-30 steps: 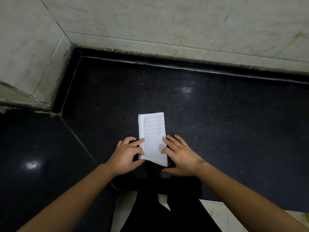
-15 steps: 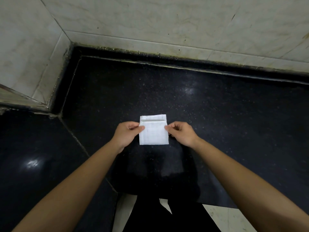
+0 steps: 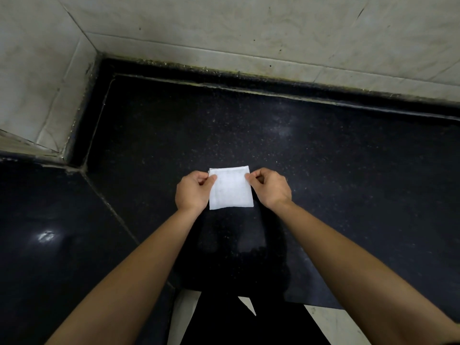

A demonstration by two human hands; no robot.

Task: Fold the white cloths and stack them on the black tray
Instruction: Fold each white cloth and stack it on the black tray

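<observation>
The white cloth [image 3: 230, 190] is found folded to a small square at frame centre, laid on the black counter [image 3: 323, 170]. Its upper corners are pinched, one by the left hand [image 3: 193, 192], one by the right hand [image 3: 270, 189]. Edges should be brought flush and the crease pressed flat before release.

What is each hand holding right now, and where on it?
Both hands hold the same folded white cloth. The left hand pinches its upper left corner, and the right hand pinches its upper right corner.
</observation>
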